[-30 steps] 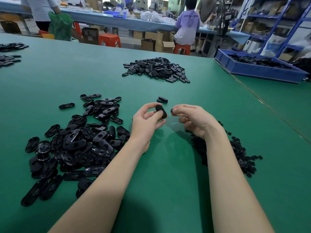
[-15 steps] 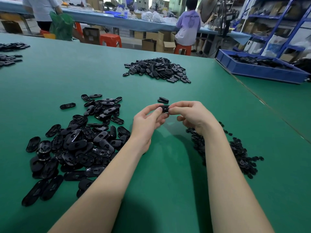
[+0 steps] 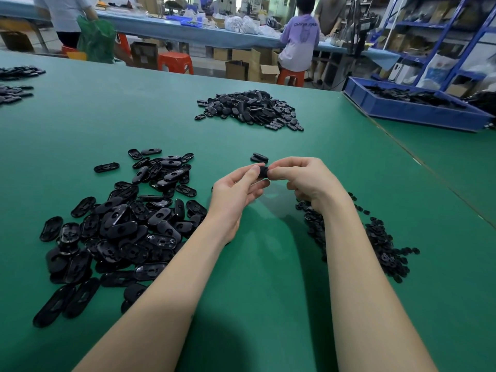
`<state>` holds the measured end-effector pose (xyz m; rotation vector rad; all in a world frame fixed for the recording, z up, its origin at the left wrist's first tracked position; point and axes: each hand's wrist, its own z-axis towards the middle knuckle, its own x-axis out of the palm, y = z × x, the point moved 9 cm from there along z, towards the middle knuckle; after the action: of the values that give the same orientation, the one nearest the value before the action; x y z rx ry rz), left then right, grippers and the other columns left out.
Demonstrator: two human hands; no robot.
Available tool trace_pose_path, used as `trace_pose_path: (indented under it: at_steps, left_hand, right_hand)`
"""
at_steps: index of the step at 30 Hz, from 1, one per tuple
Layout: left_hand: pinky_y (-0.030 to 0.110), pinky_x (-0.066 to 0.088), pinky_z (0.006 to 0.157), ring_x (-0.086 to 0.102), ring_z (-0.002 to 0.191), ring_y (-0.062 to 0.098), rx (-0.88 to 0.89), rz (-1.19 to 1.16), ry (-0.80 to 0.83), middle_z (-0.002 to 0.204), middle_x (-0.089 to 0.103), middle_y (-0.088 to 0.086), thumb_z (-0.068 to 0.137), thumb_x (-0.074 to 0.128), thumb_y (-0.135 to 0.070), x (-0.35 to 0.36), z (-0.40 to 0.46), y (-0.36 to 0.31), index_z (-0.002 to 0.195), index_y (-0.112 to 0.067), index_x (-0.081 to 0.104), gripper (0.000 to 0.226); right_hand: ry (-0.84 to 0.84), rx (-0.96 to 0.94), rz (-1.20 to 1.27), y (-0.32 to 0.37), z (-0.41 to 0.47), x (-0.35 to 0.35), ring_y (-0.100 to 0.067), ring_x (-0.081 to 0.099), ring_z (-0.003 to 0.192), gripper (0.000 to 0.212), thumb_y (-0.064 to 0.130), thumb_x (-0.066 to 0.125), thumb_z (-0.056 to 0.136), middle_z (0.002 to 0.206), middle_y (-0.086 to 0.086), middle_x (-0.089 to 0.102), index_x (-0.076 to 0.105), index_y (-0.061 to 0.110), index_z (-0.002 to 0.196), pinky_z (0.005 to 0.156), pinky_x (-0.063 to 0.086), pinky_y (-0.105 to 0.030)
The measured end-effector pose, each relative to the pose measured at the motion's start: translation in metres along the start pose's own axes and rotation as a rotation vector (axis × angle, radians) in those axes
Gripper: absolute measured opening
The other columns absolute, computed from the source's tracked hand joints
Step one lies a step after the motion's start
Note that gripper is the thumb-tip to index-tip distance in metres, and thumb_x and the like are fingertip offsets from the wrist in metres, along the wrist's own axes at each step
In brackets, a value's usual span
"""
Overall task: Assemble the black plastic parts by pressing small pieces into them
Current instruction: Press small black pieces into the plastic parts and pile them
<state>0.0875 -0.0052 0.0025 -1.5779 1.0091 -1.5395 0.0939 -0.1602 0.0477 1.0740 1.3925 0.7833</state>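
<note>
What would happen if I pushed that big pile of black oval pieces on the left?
The pile of black oval shells would probably slide and spread, since the pieces lie loose on the smooth green table. They look glossy, so likely slippery. Flat shapes suggest they would not roll.

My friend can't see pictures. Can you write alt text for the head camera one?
Two hands, left hand and right hand, pinch one small black part together above a green table. Heaps of black parts lie on both sides.
</note>
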Motion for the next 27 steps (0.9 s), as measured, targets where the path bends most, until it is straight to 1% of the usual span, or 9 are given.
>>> trace_pose_path:
  at_steps: [3, 5, 9, 13, 17, 19, 22, 25, 27]
  left_hand:
    - [0.019, 0.055, 0.073, 0.074, 0.094, 0.018, 0.000, 0.011, -0.005, 0.101, 0.077, 0.005, 0.100, 0.061, -0.017, -0.001, 0.001, 0.001, 0.107, -0.011, 0.074, 0.016]
    - [0.020, 0.055, 0.073, 0.073, 0.089, 0.017, 0.011, 0.028, -0.010, 0.099, 0.077, 0.006, 0.100, 0.060, -0.016, -0.002, 0.002, 0.001, 0.110, -0.007, 0.072, 0.019]
    - [0.020, 0.055, 0.073, 0.072, 0.083, 0.015, 0.014, 0.052, -0.011, 0.095, 0.075, 0.007, 0.101, 0.058, -0.014, -0.002, 0.003, 0.002, 0.116, -0.002, 0.069, 0.022]
    - [0.019, 0.055, 0.070, 0.071, 0.078, 0.015, 0.010, 0.062, 0.002, 0.083, 0.074, 0.006, 0.097, 0.063, -0.007, -0.002, 0.002, 0.001, 0.106, -0.008, 0.067, 0.010]
    - [0.018, 0.053, 0.065, 0.067, 0.068, 0.012, -0.011, 0.076, -0.005, 0.081, 0.073, 0.008, 0.093, 0.067, -0.003, -0.004, 0.003, 0.002, 0.100, -0.010, 0.064, 0.011]
    - [0.017, 0.052, 0.065, 0.065, 0.067, 0.012, -0.016, 0.064, -0.019, 0.081, 0.073, 0.008, 0.092, 0.068, -0.002, -0.006, 0.004, 0.003, 0.098, -0.011, 0.063, 0.012]
    - [0.018, 0.052, 0.065, 0.063, 0.067, 0.013, -0.008, 0.077, -0.029, 0.080, 0.073, 0.007, 0.091, 0.069, -0.001, -0.007, 0.005, 0.003, 0.097, -0.012, 0.063, 0.013]
    - [0.019, 0.053, 0.067, 0.063, 0.071, 0.017, -0.001, 0.086, -0.044, 0.080, 0.074, 0.005, 0.090, 0.069, -0.001, -0.009, 0.006, 0.004, 0.096, -0.012, 0.062, 0.015]
    - [0.020, 0.053, 0.069, 0.063, 0.072, 0.017, -0.001, 0.087, -0.055, 0.080, 0.073, 0.006, 0.090, 0.069, 0.000, -0.010, 0.006, 0.004, 0.096, -0.012, 0.062, 0.015]
  right_hand:
    - [-0.017, 0.023, -0.011, -0.003, 0.000, -0.002, -0.010, 0.038, 0.052, 0.009, 0.025, 0.084, 0.078, 0.064, 0.003, 0.053, 0.076, 0.026, 0.081, 0.042, 0.029, -0.017]
    - [-0.012, 0.034, -0.031, -0.004, 0.001, -0.002, -0.011, 0.036, 0.053, 0.012, 0.027, 0.085, 0.077, 0.066, 0.001, 0.052, 0.077, 0.026, 0.085, 0.041, 0.028, -0.018]
    - [-0.007, 0.038, -0.052, -0.007, 0.001, -0.003, -0.007, 0.040, 0.048, 0.015, 0.035, 0.088, 0.075, 0.053, 0.013, 0.055, 0.079, 0.029, 0.085, 0.038, 0.029, -0.013]
    - [0.064, 0.035, 0.030, -0.012, 0.000, -0.001, -0.003, 0.044, 0.047, 0.016, 0.038, 0.090, 0.074, 0.068, 0.016, 0.068, 0.078, 0.028, 0.079, 0.039, 0.031, -0.014]
    - [0.120, 0.021, 0.018, -0.012, 0.001, 0.005, -0.005, 0.044, 0.051, 0.013, 0.034, 0.088, 0.076, 0.075, 0.010, 0.070, 0.077, 0.027, 0.079, 0.041, 0.031, -0.015]
    - [0.119, 0.004, -0.006, -0.009, 0.002, 0.006, -0.006, 0.043, 0.051, 0.009, 0.030, 0.087, 0.078, 0.069, 0.008, 0.064, 0.078, 0.029, 0.074, 0.041, 0.030, -0.016]
    - [0.069, -0.030, -0.082, -0.003, 0.004, 0.004, -0.004, 0.042, 0.045, 0.011, 0.027, 0.084, 0.078, 0.053, 0.014, 0.055, 0.075, 0.028, 0.071, 0.041, 0.031, -0.014]
    - [0.039, -0.061, -0.136, 0.000, 0.005, 0.007, -0.007, 0.040, 0.047, 0.010, 0.027, 0.081, 0.077, 0.055, 0.013, 0.053, 0.074, 0.027, 0.071, 0.043, 0.031, -0.016]
    - [0.037, -0.084, -0.146, 0.001, 0.005, 0.009, -0.001, 0.042, 0.044, 0.010, 0.026, 0.080, 0.079, 0.054, 0.019, 0.054, 0.073, 0.025, 0.072, 0.042, 0.031, -0.013]
